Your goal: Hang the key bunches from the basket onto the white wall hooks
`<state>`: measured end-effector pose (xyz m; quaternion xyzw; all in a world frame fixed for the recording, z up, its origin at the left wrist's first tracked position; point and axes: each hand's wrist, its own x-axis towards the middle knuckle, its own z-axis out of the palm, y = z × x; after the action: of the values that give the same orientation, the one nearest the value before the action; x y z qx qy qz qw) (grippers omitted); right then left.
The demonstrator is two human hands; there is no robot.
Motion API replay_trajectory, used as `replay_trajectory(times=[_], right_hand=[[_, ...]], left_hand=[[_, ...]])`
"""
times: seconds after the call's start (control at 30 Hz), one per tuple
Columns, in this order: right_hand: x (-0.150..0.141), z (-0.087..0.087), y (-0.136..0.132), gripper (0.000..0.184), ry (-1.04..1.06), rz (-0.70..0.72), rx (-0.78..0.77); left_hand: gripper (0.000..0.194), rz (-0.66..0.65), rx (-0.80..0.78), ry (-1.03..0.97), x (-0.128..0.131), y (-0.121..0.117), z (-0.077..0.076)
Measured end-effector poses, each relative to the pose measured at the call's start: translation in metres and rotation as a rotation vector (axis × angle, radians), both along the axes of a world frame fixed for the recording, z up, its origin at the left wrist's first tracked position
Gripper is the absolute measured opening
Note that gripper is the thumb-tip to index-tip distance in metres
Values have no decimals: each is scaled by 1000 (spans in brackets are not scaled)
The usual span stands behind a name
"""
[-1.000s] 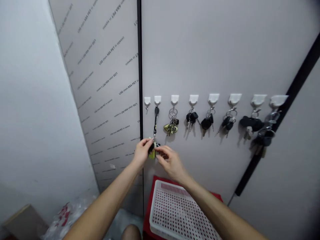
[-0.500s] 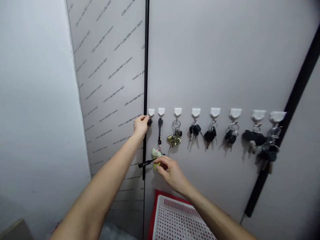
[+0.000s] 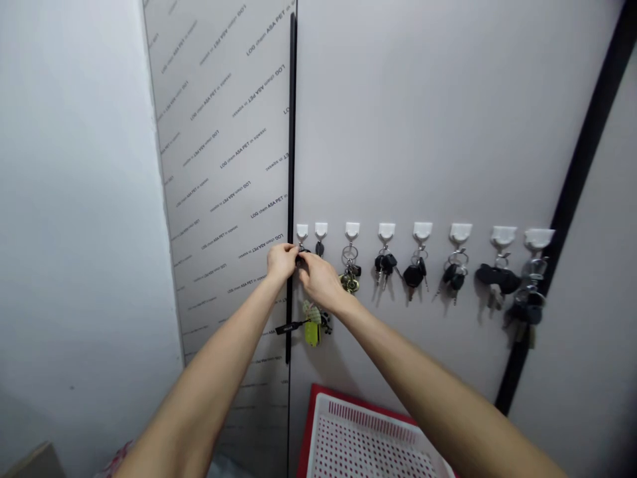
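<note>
Just under the leftmost white hook [image 3: 302, 231], my left hand [image 3: 281, 261] pinches a small black key [image 3: 301, 255] that the fingers mostly hide. My right hand [image 3: 320, 282] closes its fingertips on the same key from the other side. Behind the right hand, a black strap [image 3: 319, 248] hangs from the second hook [image 3: 321, 230]. Below that hand show a green-and-white charm [image 3: 311, 312], a yellow-green tag [image 3: 312, 333] and a black tag [image 3: 289, 327] pointing left. To the right, a key bunch with a gold-coloured charm [image 3: 350, 283] hangs from the third hook [image 3: 353, 230].
More key bunches [image 3: 385, 264] hang from a row of white hooks along the pale panel [image 3: 423, 119]. A long black handle strip [image 3: 292, 133] runs down its left edge. Below stands a white perforated basket [image 3: 368, 438] with red behind it. A white wall [image 3: 74, 199] is at left.
My right hand has let go of the hanging charms and moved up to the key beside my left hand. The left hand stays at the first hook. The view has shifted slightly.
</note>
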<state>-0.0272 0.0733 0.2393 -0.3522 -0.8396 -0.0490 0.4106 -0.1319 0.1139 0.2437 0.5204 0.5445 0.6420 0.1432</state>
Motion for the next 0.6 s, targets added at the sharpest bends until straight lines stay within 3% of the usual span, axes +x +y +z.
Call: replay_trajectory(times=[0.27, 0.43, 0.6], right_hand=[[6, -8, 5, 36, -112, -57, -39], [16, -15, 1, 33, -119, -1, -26], [43, -36, -14, 30, -48, 60, -63]], left_hand=[[13, -30, -33, 42, -4, -15, -6], [18, 95, 133, 278, 0, -33, -16], [19, 59, 248, 328, 10, -41, -40]])
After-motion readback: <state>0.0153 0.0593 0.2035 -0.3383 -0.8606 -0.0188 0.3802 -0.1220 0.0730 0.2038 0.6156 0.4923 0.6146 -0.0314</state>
